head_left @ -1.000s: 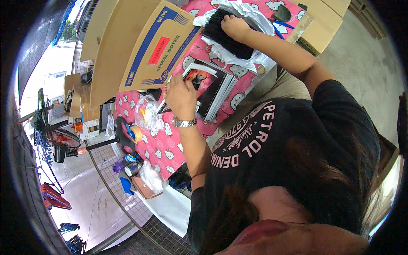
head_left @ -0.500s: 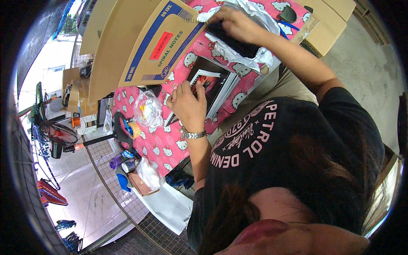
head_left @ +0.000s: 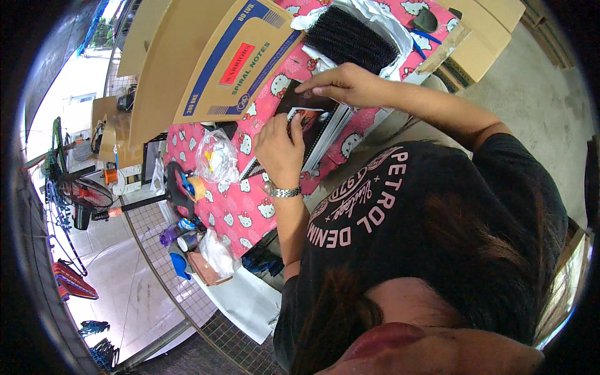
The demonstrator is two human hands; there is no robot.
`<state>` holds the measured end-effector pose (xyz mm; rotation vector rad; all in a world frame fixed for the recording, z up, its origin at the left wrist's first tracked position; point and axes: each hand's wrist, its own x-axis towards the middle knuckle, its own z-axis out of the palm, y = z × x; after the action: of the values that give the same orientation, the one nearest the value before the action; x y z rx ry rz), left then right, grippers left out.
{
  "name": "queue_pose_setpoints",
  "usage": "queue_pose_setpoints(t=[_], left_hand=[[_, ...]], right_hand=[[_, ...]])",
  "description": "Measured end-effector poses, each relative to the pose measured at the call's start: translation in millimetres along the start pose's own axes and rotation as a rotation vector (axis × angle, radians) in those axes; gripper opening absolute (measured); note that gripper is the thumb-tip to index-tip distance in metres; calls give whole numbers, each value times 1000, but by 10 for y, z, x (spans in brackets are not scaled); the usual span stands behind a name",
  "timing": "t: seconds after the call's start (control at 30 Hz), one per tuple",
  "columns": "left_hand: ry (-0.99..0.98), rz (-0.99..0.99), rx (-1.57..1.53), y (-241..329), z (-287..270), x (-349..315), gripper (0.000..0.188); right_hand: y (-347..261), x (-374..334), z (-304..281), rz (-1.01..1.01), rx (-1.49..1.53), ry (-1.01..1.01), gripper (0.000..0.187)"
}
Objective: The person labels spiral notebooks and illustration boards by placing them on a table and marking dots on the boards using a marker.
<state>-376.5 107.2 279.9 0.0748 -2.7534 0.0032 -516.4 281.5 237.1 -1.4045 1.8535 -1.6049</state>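
A stack of spiral notebooks (head_left: 330, 132) with dark, picture-printed covers lies on the pink cartoon-print tablecloth (head_left: 247, 215). My left hand (head_left: 281, 147) rests over the top notebook, its fingers curled on the cover and page edge. Over the stack's far end is my right hand (head_left: 350, 86), index finger and thumb brought close together at the dark cover. Whatever small thing may be between those fingertips is too fine to make out. Just beyond that hand, a bundle of black spiral binding coils (head_left: 350, 40) lies in crumpled white paper (head_left: 403, 47).
A large cardboard carton (head_left: 231, 69) stands along the far left. Beside it are a clear plastic bag (head_left: 217, 156) and a tape roll (head_left: 196, 187). Blue-handled tools (head_left: 427, 36) lie at the far right, near another carton (head_left: 484, 37). A fan (head_left: 84, 195) stands off the table's left.
My right hand has come away from the black coils, toward me and leftward, to the notebook's far end. The coils are now uncovered. My left hand has barely moved.
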Motion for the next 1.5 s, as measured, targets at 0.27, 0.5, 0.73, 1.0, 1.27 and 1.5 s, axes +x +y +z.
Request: queue_pose_setpoints(t=[0.27,0.5,0.73,1.0,1.27,1.5], left_hand=[[-13,133,-76,73,-21,63,18],[26,152,-150,57,-2,50,16],[30,198,-149,39,25,31,18],[71,177,-158,86,57,112,20],[-1,176,-174,122,75,105,24],[-52,163,-169,-51,81,38,22]], right_hand=[[-11,-9,-238,-275,-129,20,22],[-100,44,-225,-352,-213,-37,20],[-22,176,-260,-320,-27,-266,21],[-94,88,-205,-324,-12,-110,27],[-439,-15,-113,-113,-494,-65,35],[146,147,-676,54,-574,367,35]])
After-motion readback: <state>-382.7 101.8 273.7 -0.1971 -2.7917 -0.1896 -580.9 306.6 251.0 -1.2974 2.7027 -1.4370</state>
